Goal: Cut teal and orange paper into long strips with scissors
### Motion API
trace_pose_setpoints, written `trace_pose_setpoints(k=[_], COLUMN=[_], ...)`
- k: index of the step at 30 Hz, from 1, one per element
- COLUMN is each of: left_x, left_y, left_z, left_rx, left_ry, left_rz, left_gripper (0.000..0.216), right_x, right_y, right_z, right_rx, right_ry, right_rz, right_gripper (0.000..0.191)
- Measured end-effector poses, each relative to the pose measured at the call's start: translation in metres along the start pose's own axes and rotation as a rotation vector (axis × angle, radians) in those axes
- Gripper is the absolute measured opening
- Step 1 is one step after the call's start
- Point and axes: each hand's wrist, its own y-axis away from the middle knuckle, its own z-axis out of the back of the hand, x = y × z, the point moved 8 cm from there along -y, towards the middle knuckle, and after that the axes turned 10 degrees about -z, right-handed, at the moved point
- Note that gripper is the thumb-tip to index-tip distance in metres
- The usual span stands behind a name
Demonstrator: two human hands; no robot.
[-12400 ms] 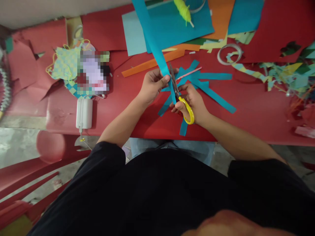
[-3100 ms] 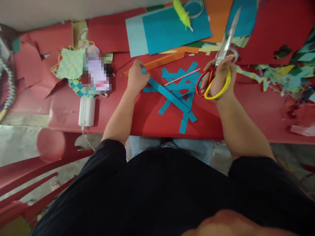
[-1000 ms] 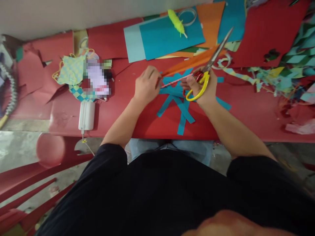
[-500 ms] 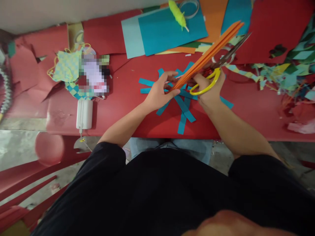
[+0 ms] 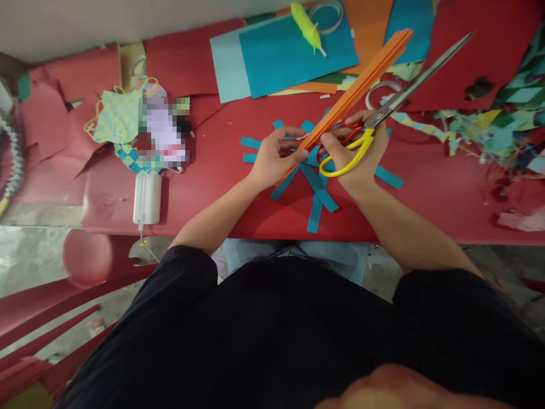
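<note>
My left hand pinches a folded orange paper strip near its lower end, and the strip slants up to the right. Held in my right hand is a pair of scissors with yellow and red handles; the blades point up and right, clear of the paper, and look closed. The right fingertips come close to the strip; whether they touch it I cannot tell. Under both hands, several blue paper strips lie crossed on the red table.
At the back lie blue sheets, a yellow yarn bundle and a tape roll. A white power bank with a cable and a checkered woven piece are at left. Paper scraps are heaped at right.
The scissors have swung out to the right, away from the orange strip, and more of their blades shows. The strip has slid down slightly, its lower end now poking out below my left hand.
</note>
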Motion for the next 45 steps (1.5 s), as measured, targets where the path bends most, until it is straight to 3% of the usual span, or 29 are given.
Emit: trace_pose_setpoints(k=[3,5,8,11,16,20,24,27,31,38,45], left_x=[0.0,-0.004,-0.006,-0.003,0.0,-0.004,-0.009,-0.012,-0.012,-0.009,-0.004], left_y=[0.0,-0.001,-0.001,0.0,0.001,0.001,0.001,0.001,0.0,-0.001,0.001], left_z=[-0.002,-0.003,-0.004,-0.004,-0.006,-0.008,-0.01,-0.009,-0.009,-0.008,-0.01], left_rx=[0.009,0.015,0.027,0.033,0.037,0.057,0.066,0.059,0.055,0.068,0.056], left_ry=[-0.018,-0.011,0.015,0.058,0.132,0.186,0.186,0.141,0.127,0.141,0.16], left_rz=[-0.04,-0.069,-0.081,-0.035,0.021,0.02,0.011,0.016,0.03,-0.007,0.062], left_gripper=[0.062,0.063,0.064,0.065,0.063,0.055,0.053,0.058,0.059,0.059,0.061], right_x=[-0.005,-0.006,-0.005,-0.005,-0.002,-0.004,-0.011,-0.018,-0.017,-0.019,-0.015], right_y=[0.0,0.001,0.004,0.008,0.008,0.008,0.007,0.006,0.004,0.001,0.007], right_z=[0.002,-0.003,-0.014,-0.022,-0.02,-0.025,-0.024,-0.015,0.0,0.001,-0.003], right_rx=[0.005,0.091,0.246,0.307,0.233,0.315,0.311,0.207,0.04,0.034,0.066], right_ry=[-0.019,-0.051,-0.16,-0.264,-0.306,-0.336,-0.396,-0.375,-0.264,-0.143,-0.188], right_rz=[0.019,-0.013,-0.116,-0.246,-0.257,-0.25,-0.265,-0.265,-0.148,-0.05,-0.185], right_gripper=[0.062,0.06,0.063,0.067,0.067,0.064,0.068,0.071,0.063,0.06,0.066])
